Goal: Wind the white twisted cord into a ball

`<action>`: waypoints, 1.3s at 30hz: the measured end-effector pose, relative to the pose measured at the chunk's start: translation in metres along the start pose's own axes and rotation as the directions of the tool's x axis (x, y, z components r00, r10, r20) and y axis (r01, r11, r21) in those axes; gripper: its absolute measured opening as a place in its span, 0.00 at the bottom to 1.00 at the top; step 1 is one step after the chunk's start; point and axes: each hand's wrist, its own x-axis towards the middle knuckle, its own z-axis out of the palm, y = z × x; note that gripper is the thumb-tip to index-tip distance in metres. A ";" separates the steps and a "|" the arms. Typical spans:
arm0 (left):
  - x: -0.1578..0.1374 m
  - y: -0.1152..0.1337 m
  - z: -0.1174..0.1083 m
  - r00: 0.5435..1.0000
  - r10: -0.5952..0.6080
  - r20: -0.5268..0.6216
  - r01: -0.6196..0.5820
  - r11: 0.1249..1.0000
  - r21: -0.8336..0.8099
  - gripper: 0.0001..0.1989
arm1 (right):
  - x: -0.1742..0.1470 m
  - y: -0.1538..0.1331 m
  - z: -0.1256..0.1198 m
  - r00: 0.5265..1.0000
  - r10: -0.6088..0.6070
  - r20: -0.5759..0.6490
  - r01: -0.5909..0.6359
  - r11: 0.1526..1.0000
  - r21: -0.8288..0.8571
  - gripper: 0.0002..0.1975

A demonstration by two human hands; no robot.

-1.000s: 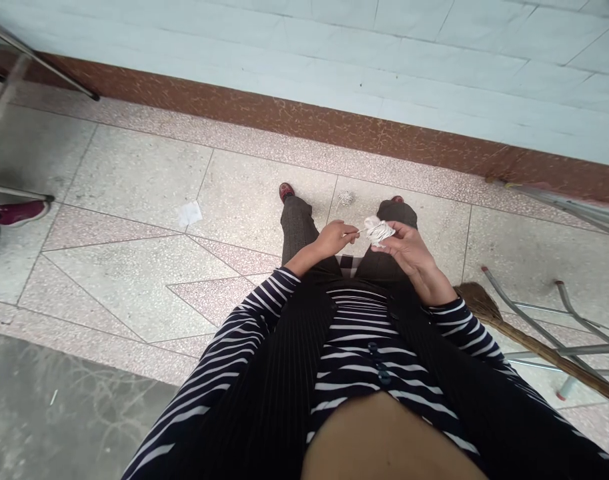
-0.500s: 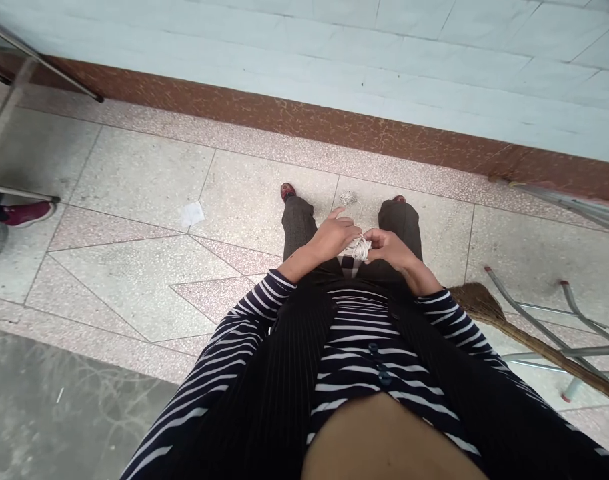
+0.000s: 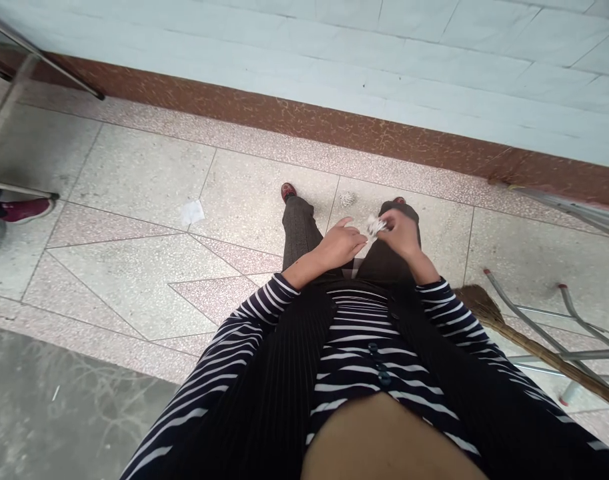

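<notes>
My right hand point(image 3: 401, 235) is closed around a small bundle of white string point(image 3: 377, 225), slightly smeared by motion, in front of my right thigh. To its left, my left hand point(image 3: 340, 245) has its fingers pinched together, thumb raised, where a bit of the string runs from the bundle to the fingertips. Past both hands, a loose ball of white string point(image 3: 347, 198) lies on the floor between my feet.
A broom point(image 3: 484, 308) and a metal-legged stool point(image 3: 539, 320) are at my right. A white paper point(image 3: 193, 213) lies on the floor to the left. Farther left are metal table legs point(image 3: 79, 80) and another person's red shoe point(image 3: 29, 210). A tiled wall point(image 3: 304, 60) stands ahead.
My right hand has moved away from my body with the string bundle, turning it. The left hand has shifted slightly right and down, and a gap has opened between the hands.
</notes>
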 end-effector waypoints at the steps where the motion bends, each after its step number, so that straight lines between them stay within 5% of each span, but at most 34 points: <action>1: 0.000 -0.002 -0.003 1.000 0.017 -0.007 -0.017 0.999 0.035 0.16 | -0.006 0.003 0.006 0.995 0.025 0.097 -0.025 1.000 -0.003 0.16; 5: 0.002 -0.022 -0.005 0.999 -0.017 -0.031 0.018 1.000 0.002 0.16 | -0.036 0.000 0.013 0.902 0.099 0.420 -0.144 0.987 0.077 0.19; 8: 0.002 -0.030 0.004 0.992 -0.122 -0.026 0.118 0.984 -0.136 0.13 | -0.043 -0.013 -0.002 0.870 0.086 0.485 -0.200 0.962 0.188 0.25; 13: 0.003 -0.015 0.015 0.985 -0.161 0.054 0.169 0.957 -0.235 0.18 | -0.011 -0.019 -0.025 0.985 0.053 0.165 -0.108 0.934 0.341 0.24; 18: 0.002 -0.004 0.008 0.995 -0.091 0.029 0.094 0.988 -0.122 0.15 | 0.008 0.006 -0.009 0.998 0.051 -0.029 -0.044 0.975 0.216 0.24; 23: 0.005 -0.015 -0.007 0.999 -0.007 0.034 0.006 0.999 0.040 0.15 | -0.012 0.013 0.009 0.952 0.141 0.271 -0.162 0.985 0.055 0.17; 28: 0.014 -0.023 -0.011 0.999 -0.047 0.008 0.047 0.990 -0.133 0.14 | -0.025 -0.007 -0.001 0.846 0.136 0.516 -0.241 0.960 0.142 0.24; 33: 0.017 -0.022 -0.001 0.972 -0.235 0.021 0.228 0.911 -0.344 0.15 | -0.016 -0.021 -0.017 0.952 0.014 0.306 -0.121 0.935 0.334 0.27; 39: 0.012 -0.010 0.005 0.985 -0.168 0.041 0.173 0.951 -0.255 0.18 | 0.011 -0.008 -0.011 0.999 -0.025 -0.023 0.029 0.980 0.196 0.24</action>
